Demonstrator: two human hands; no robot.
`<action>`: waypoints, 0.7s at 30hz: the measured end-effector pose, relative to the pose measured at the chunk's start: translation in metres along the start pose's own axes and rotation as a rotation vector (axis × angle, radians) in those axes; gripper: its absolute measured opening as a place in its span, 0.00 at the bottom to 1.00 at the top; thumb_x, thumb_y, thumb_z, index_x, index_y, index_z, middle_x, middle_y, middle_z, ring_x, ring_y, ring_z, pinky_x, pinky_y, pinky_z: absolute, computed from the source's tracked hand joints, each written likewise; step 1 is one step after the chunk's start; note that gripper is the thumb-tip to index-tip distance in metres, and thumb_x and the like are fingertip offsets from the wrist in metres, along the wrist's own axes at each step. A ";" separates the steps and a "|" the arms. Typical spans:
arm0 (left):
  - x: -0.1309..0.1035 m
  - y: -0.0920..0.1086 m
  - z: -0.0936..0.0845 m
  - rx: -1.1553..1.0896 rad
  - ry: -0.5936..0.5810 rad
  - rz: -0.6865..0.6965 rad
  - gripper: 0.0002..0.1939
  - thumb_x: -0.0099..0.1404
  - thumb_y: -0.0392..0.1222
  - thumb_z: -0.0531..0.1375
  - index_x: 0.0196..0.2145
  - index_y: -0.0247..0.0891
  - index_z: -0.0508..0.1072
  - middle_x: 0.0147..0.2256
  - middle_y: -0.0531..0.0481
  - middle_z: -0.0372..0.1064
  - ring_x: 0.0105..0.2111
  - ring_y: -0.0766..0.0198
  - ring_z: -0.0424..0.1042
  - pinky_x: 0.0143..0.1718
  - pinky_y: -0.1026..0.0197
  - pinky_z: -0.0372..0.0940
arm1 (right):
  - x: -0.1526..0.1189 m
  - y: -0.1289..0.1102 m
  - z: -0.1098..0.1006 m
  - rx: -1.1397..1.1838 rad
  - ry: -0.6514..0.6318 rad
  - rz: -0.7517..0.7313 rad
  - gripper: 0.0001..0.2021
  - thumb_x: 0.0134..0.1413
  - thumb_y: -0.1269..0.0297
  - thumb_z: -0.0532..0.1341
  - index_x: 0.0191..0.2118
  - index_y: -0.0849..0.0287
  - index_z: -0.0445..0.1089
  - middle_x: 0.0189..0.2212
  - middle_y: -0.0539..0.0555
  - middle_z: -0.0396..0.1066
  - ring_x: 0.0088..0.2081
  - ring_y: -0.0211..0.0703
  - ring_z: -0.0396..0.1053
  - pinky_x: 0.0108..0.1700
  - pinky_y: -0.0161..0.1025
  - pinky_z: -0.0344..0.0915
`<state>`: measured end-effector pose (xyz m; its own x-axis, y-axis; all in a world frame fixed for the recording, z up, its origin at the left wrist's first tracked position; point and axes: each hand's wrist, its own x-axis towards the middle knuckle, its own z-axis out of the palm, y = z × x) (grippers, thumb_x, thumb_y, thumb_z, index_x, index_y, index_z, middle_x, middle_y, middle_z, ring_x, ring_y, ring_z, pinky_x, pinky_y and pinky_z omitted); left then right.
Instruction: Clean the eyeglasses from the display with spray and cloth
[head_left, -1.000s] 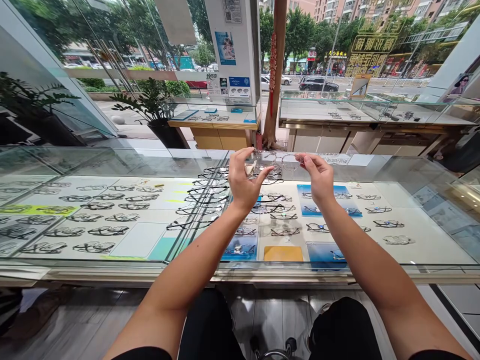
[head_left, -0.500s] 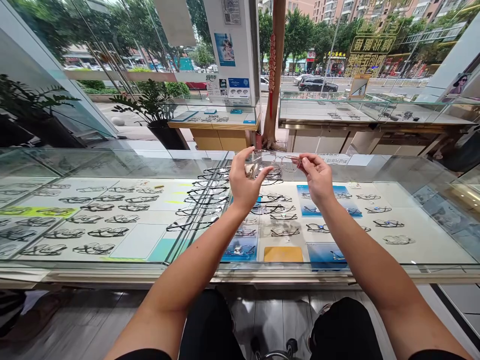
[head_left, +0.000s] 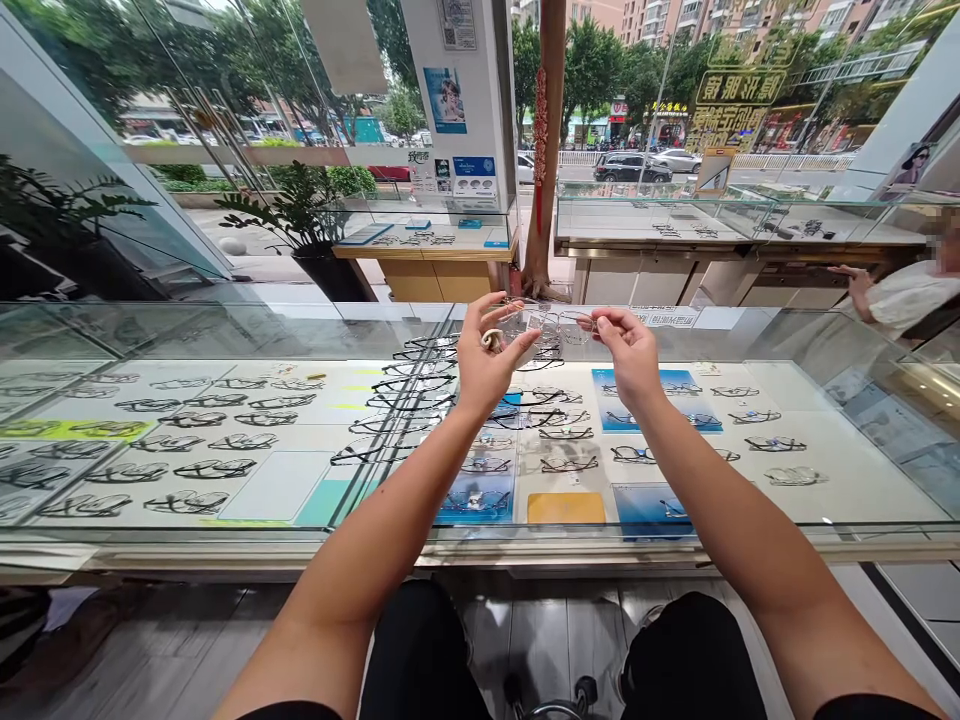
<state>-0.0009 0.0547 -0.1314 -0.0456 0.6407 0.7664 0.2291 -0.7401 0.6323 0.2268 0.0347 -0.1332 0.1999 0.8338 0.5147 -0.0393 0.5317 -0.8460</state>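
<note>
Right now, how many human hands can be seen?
3: the left hand and right hand hold thin glasses above the counter; another person's hand rests far right.

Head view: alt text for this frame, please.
Two bare hands, left hand and right hand, hold a thin-rimmed pair of glasses above a glass display counter filled with rows of frames. Another person's sleeve shows at far right.
</note>
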 end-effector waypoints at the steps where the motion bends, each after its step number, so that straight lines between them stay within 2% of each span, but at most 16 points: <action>1: 0.001 -0.001 0.000 -0.014 -0.012 -0.003 0.35 0.66 0.63 0.75 0.63 0.52 0.70 0.58 0.39 0.81 0.53 0.50 0.83 0.35 0.57 0.73 | 0.000 0.000 0.000 -0.005 -0.006 -0.001 0.17 0.64 0.43 0.71 0.47 0.50 0.80 0.48 0.57 0.87 0.54 0.52 0.84 0.62 0.56 0.78; 3: 0.002 -0.004 -0.001 -0.044 -0.040 -0.020 0.36 0.65 0.64 0.75 0.63 0.52 0.69 0.58 0.40 0.81 0.51 0.51 0.83 0.36 0.56 0.74 | 0.000 0.001 0.000 -0.021 -0.018 -0.002 0.16 0.65 0.44 0.70 0.47 0.50 0.79 0.48 0.57 0.87 0.54 0.52 0.84 0.62 0.56 0.79; 6: 0.003 -0.007 -0.002 -0.084 -0.068 -0.056 0.37 0.64 0.65 0.75 0.63 0.54 0.68 0.59 0.41 0.81 0.39 0.58 0.83 0.35 0.54 0.76 | 0.000 0.000 0.000 -0.019 -0.028 0.014 0.16 0.64 0.44 0.70 0.47 0.50 0.80 0.47 0.57 0.87 0.54 0.52 0.84 0.60 0.55 0.79; 8: 0.003 -0.009 -0.002 -0.106 -0.075 -0.060 0.37 0.64 0.66 0.75 0.64 0.55 0.68 0.58 0.42 0.81 0.34 0.61 0.81 0.35 0.54 0.76 | -0.001 -0.001 0.001 -0.001 -0.030 0.034 0.17 0.62 0.44 0.71 0.45 0.50 0.80 0.46 0.56 0.88 0.53 0.53 0.84 0.60 0.55 0.78; 16: 0.003 -0.006 0.001 -0.109 -0.046 -0.011 0.34 0.66 0.63 0.75 0.63 0.55 0.68 0.54 0.43 0.83 0.41 0.57 0.85 0.37 0.53 0.77 | 0.002 0.001 0.001 0.017 -0.047 0.093 0.14 0.59 0.47 0.71 0.43 0.50 0.81 0.43 0.53 0.88 0.51 0.52 0.84 0.57 0.53 0.78; 21: 0.003 0.006 -0.002 -0.093 -0.171 -0.019 0.35 0.65 0.60 0.76 0.64 0.50 0.72 0.52 0.43 0.84 0.46 0.56 0.84 0.40 0.56 0.77 | 0.002 -0.003 0.001 0.070 -0.144 0.154 0.14 0.56 0.46 0.73 0.39 0.50 0.83 0.43 0.52 0.88 0.49 0.50 0.83 0.59 0.52 0.76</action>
<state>-0.0014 0.0514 -0.1252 0.1183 0.6742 0.7290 0.1385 -0.7382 0.6602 0.2267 0.0350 -0.1300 0.0447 0.9158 0.3991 -0.1275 0.4015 -0.9069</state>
